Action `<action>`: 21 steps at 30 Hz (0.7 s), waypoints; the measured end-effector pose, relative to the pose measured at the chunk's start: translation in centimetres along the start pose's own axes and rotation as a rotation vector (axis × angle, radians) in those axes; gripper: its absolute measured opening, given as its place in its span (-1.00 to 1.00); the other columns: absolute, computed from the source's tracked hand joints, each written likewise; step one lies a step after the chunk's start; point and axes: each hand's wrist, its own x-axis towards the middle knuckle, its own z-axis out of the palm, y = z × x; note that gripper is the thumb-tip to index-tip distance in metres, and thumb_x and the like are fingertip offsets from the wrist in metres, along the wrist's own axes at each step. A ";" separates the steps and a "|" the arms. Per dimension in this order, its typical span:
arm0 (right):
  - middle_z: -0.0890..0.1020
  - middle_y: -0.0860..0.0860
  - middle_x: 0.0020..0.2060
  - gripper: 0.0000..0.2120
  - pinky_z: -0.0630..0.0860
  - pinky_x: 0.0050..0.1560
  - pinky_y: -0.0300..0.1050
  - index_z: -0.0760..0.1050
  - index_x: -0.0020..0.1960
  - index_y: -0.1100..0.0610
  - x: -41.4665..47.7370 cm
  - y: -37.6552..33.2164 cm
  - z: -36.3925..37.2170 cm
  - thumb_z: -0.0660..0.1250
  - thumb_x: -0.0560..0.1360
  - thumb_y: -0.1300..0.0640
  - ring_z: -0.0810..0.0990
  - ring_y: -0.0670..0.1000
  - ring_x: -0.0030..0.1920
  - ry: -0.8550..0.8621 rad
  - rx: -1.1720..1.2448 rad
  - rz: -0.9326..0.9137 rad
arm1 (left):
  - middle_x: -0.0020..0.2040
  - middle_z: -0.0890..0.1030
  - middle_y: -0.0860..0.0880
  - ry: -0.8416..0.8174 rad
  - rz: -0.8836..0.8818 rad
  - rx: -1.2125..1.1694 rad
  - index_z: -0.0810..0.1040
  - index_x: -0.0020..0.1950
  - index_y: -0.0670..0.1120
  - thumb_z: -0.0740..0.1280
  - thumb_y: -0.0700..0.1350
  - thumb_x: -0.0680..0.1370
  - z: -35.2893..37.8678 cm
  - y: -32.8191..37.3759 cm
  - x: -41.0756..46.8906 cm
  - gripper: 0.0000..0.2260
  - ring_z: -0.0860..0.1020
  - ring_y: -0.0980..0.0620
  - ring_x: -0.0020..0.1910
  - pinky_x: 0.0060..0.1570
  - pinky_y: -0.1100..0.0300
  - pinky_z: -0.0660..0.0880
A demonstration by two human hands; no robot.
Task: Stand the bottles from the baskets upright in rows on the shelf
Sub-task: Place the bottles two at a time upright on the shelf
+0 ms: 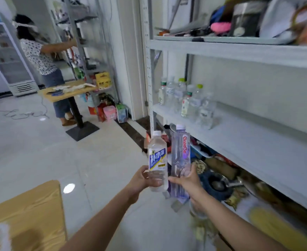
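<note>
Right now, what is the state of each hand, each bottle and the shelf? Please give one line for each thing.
left hand: grips the labelled bottle near its base.
right hand: grips the tall clear bottle near its base.
labelled bottle: upright, capped, held in the air.
tall clear bottle: upright, capped, held in the air beside it.
standing bottles: upright, grouped at the left end of the shelf.
shelf: carries the standing bottles.

short bottle (157,160): clear, white cap, blue-and-yellow label
tall bottle (180,156): clear with violet tint, white cap, red lettering
shelf (248,134): pale grey
counter (28,205): tan wood grain
</note>
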 end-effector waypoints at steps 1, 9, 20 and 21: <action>0.55 0.06 0.06 -0.31 0.48 0.09 -0.04 0.24 0.17 0.18 0.4 0.2 -1.9 0.56 0.21 0.42 0.56 0.06 0.04 0.042 -0.007 0.000 | 0.09 0.64 -0.20 -0.032 0.003 0.011 0.47 0.17 -0.13 0.58 -0.22 0.03 1.7 0.3 0.9 -0.28 0.62 -0.05 -0.01 -0.01 0.10 0.57; 0.50 0.09 0.06 -0.25 0.47 0.05 -0.02 0.25 0.23 0.12 1.8 0.9 -12.3 0.59 0.20 0.37 0.53 0.09 0.04 0.443 -0.035 -0.013 | 0.09 0.61 -0.23 -0.249 0.023 0.122 0.43 0.24 -0.16 0.50 -0.47 0.26 11.2 1.4 7.9 -0.40 0.61 -0.07 0.03 -0.01 0.14 0.58; 0.46 -0.04 -0.09 -0.32 0.53 -0.19 -0.06 0.22 0.14 0.12 9.9 -1.5 -17.3 0.56 0.23 0.40 0.53 0.05 -0.09 0.730 -0.002 -0.088 | 0.08 0.59 -0.18 -0.415 0.202 0.303 0.42 0.10 -0.03 0.53 -0.40 0.24 18.0 5.5 19.7 -0.44 0.58 -0.13 0.04 -0.10 -0.02 0.62; 0.46 -0.05 -0.11 -0.32 0.49 -0.19 -0.12 0.21 0.12 0.11 11.0 -2.0 -17.5 0.56 0.22 0.41 0.52 0.05 -0.11 0.732 -0.011 -0.118 | 0.07 0.58 -0.14 -0.443 0.218 0.304 0.40 0.11 -0.05 0.51 -0.43 0.27 18.5 6.1 20.8 -0.45 0.57 -0.07 0.01 -0.19 0.10 0.62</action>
